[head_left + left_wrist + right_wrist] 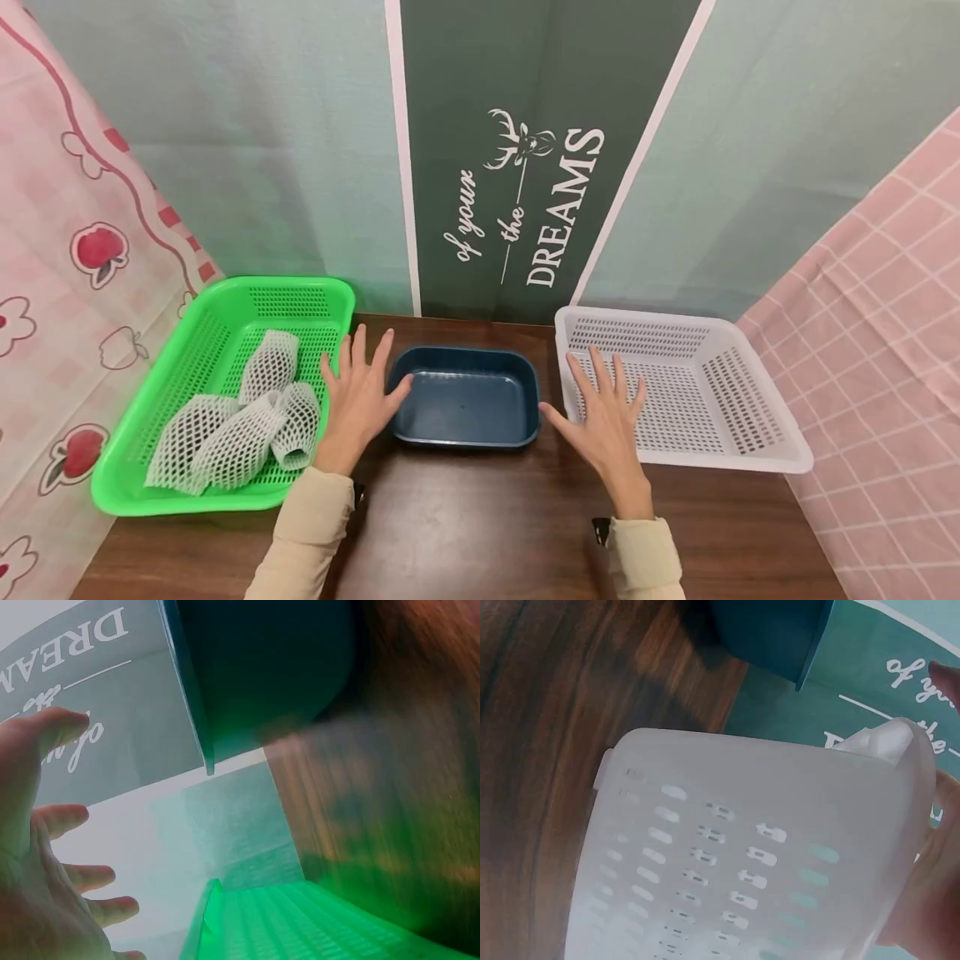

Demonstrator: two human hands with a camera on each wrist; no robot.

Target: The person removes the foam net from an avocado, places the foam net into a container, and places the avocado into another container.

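My left hand [358, 398], its fingers spread, hovers between the green basket [225, 287] and the dark blue tray [461, 408]. Spread fingers also show on my right hand [609, 417], which is over the left edge of the white basket [757, 392]. Neither hand holds anything. Several white foam net sleeves [238, 437] lie in the green basket. In the left wrist view the left hand [45, 862] appears above the basket and tray level. The white basket's side [727, 825] hides part of the right hand in the right wrist view.
All three containers stand on a brown wooden table [480, 517]. Behind it hangs a green and grey cloth [487, 167] with lettering. A fruit-patterned cloth [67, 333] borders the left, and a pink checked cloth [885, 358] the right.
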